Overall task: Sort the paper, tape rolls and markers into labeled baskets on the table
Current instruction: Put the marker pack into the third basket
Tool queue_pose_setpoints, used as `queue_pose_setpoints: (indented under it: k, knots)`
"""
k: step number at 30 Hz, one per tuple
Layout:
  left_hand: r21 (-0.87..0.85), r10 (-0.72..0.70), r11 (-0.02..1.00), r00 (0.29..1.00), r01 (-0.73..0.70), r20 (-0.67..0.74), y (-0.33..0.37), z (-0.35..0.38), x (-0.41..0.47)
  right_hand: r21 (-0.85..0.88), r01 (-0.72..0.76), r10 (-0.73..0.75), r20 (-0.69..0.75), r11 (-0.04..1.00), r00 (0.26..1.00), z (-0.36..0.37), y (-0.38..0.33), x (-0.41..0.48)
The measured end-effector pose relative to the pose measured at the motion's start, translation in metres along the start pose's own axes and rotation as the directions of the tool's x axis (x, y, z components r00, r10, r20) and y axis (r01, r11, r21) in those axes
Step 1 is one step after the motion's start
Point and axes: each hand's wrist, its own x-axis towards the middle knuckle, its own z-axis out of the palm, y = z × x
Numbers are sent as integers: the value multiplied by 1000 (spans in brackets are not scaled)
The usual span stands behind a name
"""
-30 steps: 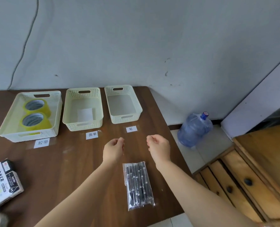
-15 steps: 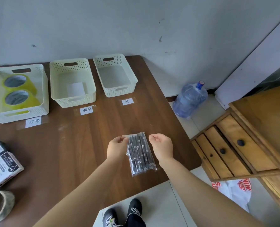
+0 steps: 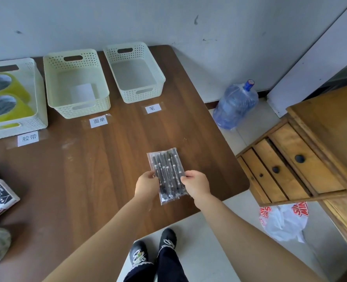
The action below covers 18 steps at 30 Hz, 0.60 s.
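Two hands pinch the marker pack (image 3: 167, 171): left hand (image 3: 147, 185) on its left edge, right hand (image 3: 196, 185) on its right edge, both near mid-length. Pack's far end juts past the grip toward the rightmost basket (image 3: 128, 97), well apart from it.

A blue water jug (image 3: 234, 105) stands at two o'clock, wooden drawers (image 3: 290, 165) at three, a plastic bag (image 3: 283, 220) at four.

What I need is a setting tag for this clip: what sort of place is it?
Probably a plain storeroom or home workroom: a brown table with labelled sorting baskets, a big water jug on the tiled floor, and a worn wooden chest of drawers.
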Motion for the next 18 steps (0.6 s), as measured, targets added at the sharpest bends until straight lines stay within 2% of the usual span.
queue_pose_setpoints:
  k: [7,18]
  knots:
    - [-48,41,998,998,-44,-45,14,-3,8,88,15,-14,-4,996,1000,3,-12,7]
    - [-103,148,981,980,-163,-135,84,-9,21,161,190,-191,-4,969,982,-18,-80,31]
